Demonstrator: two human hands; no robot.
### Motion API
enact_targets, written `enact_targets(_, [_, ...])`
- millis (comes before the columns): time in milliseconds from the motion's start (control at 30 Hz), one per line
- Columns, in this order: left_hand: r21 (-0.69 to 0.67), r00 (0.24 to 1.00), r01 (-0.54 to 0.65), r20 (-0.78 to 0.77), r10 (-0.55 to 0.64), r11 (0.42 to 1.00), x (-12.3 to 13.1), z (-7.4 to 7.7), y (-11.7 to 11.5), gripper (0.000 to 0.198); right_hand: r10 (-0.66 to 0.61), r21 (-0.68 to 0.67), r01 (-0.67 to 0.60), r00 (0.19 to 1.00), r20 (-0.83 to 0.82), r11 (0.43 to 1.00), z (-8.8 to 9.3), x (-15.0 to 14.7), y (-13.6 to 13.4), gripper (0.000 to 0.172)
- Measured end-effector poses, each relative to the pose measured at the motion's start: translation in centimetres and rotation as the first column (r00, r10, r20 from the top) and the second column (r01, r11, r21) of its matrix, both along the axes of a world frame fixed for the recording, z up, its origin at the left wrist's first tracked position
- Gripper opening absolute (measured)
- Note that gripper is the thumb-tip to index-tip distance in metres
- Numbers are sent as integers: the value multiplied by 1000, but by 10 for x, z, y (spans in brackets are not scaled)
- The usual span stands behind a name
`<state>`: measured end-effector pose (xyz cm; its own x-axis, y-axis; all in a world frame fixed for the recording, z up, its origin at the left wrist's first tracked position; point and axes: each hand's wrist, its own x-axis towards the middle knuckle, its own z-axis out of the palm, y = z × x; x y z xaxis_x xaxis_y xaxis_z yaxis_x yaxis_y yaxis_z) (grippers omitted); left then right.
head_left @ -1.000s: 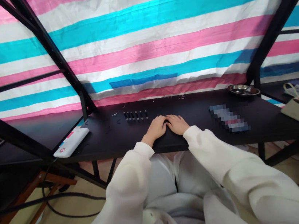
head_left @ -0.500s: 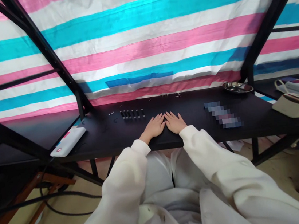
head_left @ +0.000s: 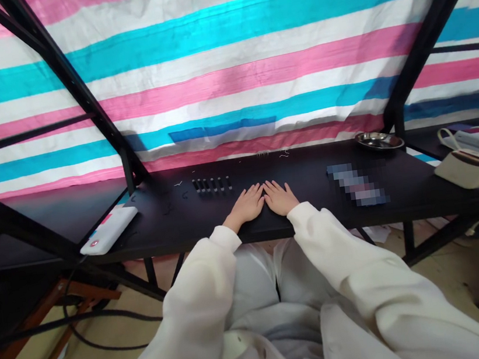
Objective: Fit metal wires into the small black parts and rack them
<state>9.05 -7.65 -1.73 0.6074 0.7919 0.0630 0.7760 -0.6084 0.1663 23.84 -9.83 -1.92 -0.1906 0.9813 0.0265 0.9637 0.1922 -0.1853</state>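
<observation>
My left hand lies flat on the black table near its front edge, fingers stretched out and pointing inward. Beside it my right hand rests flat in the same way, and the fingertips of the two hands nearly meet. Neither hand holds anything. Just beyond my left hand, to the left, several small dark cylinders with light ends stand in a row. A blurred-out flat object lies to the right of my right hand.
A white power bank-like block lies at the table's left end. A shiny metal dish sits at the back right. Farther right is a beige bag with a strap. Black frame posts and a striped sheet stand behind.
The view has shifted very slightly. Both hands stay flat in the same place, and the things on the table have not moved.
</observation>
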Motion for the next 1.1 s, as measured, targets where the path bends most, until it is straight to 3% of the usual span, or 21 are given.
enact_targets(867, [14, 1000, -1, -20, 1, 1000, 0, 2, -3, 54, 6, 15, -6, 1000, -6, 1000, -2, 0, 0, 54])
enact_targets(1000, [35, 997, 81, -6, -81, 996, -11, 4, 0, 54, 9, 19, -9, 1000, -4, 1000, -4, 0, 2, 54])
enact_targets(1100, [122, 975, 222, -3, -223, 967, -26, 19, 0, 45, 12, 21, -12, 1000, -10, 1000, -4, 0, 3, 54])
